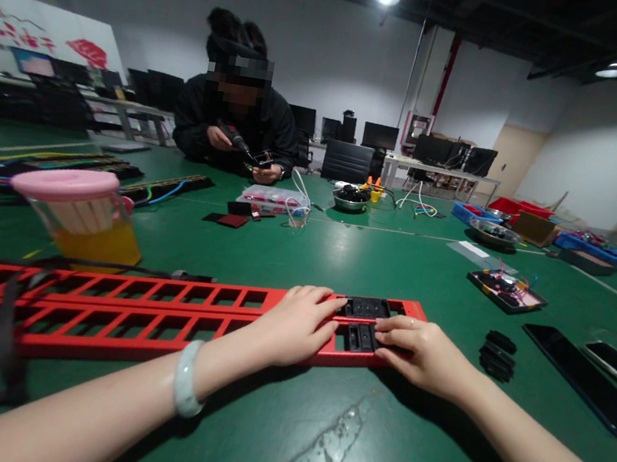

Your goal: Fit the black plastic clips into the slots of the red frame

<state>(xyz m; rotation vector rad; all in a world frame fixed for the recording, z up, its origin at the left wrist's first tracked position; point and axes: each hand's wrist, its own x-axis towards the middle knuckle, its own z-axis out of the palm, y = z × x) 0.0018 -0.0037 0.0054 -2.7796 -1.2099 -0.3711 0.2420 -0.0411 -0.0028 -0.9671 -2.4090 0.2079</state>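
Note:
A long red slotted rack (115, 306) lies across the green table (282, 430) in front of me. Two black plastic parts (364, 322) sit in the slots at its right end. My left hand (296, 327) rests on the rack just left of them, fingers curled over the frame and touching the parts. From the right, my right hand (421, 352) presses its fingers on the lower black part. A small pile of black parts (497, 352) lies on the table right of the rack.
A pink-lidded jug of yellow liquid (85, 215) stands behind the rack at the left. Opposite me a person in black (231, 129) works with a tool. Metal bowls (349, 201), a black tray of parts (505, 290), flat dark strips (590, 377) and cables (61, 168) lie around.

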